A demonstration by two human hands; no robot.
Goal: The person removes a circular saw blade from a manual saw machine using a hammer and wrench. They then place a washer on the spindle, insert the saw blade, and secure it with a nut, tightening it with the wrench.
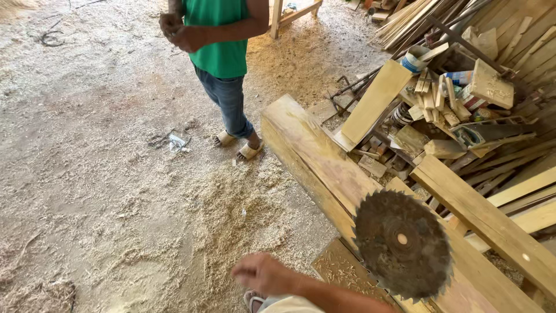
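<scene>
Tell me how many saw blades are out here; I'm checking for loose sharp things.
1. A dark, rusty round saw blade lies on the wooden beams at lower right, just right of the person's hand. More could be hidden in the pile of scrap wood.

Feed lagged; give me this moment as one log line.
hand: loosely closed, empty | beside: round rusty toothed saw blade on long wooden beam | floor: sawdust | bystander: green shirt

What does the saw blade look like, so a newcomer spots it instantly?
Start at the long pale timber beam running diagonally across the sawdust floor. At its near end sits the circular saw blade. It is the only round, dark, rusty, toothed disc among straight pale boards.
</scene>
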